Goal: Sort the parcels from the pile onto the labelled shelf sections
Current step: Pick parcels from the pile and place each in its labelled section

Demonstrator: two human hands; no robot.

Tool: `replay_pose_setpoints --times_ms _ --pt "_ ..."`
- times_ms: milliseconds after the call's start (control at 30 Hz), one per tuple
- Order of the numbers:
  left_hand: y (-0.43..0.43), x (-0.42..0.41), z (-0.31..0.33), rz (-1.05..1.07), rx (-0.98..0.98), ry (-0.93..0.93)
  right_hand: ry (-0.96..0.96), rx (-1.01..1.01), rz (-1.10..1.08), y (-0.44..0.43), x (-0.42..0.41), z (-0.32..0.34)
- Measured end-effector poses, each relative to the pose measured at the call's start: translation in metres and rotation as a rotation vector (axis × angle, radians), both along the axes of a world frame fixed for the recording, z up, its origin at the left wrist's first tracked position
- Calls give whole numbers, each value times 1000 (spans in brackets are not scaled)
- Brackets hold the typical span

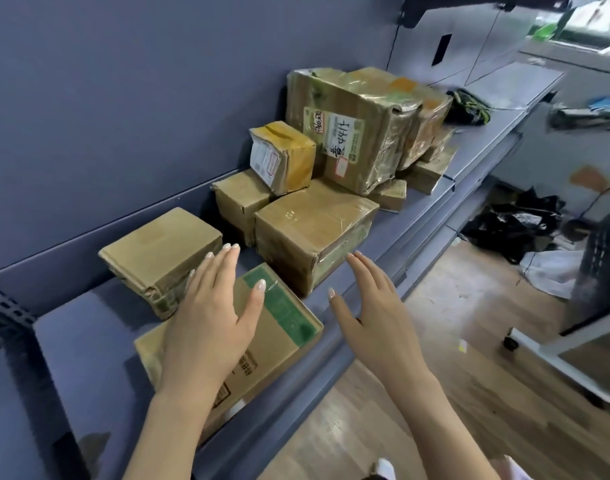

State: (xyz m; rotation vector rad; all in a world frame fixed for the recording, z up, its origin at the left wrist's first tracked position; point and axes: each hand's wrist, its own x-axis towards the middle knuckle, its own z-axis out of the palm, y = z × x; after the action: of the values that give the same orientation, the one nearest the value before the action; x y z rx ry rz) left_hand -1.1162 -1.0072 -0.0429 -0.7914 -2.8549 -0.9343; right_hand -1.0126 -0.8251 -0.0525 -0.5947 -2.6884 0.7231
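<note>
A long grey shelf (89,341) runs along the wall and carries all the parcels; no section labels can be made out on it. Farthest along stands the pile, topped by a big box (352,126) wrapped in shiny tape with a handwritten label, with smaller cartons wedged under and behind it. Just in front of the pile sits a medium box (310,230), and leaning on it is a small box with yellow tape (283,157). Nearest the person lies a flat box (279,337) with a green strip across one end, close to the shelf's front edge, and beside it against the wall is a squat box (161,251).

The left hand (210,317) is spread over the flat box, fingers (227,268) straight and wide, holding nothing; whether the palm touches the cardboard cannot be told. The right hand (373,317) is just off the box's right side, also open and empty.

This looks like the reach for the next parcel, most likely the flat box. The next move calls for closing both hands on its opposite sides and reading its label to choose a section.
</note>
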Motion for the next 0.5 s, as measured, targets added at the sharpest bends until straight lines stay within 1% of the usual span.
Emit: replay_pose_setpoints --times_ms 200,500 --pt "17 -13 -1 103 -20 -7 36 -15 85 37 -34 1" --pt "75 -28 -2 344 15 51 67 -6 324 105 -85 5"
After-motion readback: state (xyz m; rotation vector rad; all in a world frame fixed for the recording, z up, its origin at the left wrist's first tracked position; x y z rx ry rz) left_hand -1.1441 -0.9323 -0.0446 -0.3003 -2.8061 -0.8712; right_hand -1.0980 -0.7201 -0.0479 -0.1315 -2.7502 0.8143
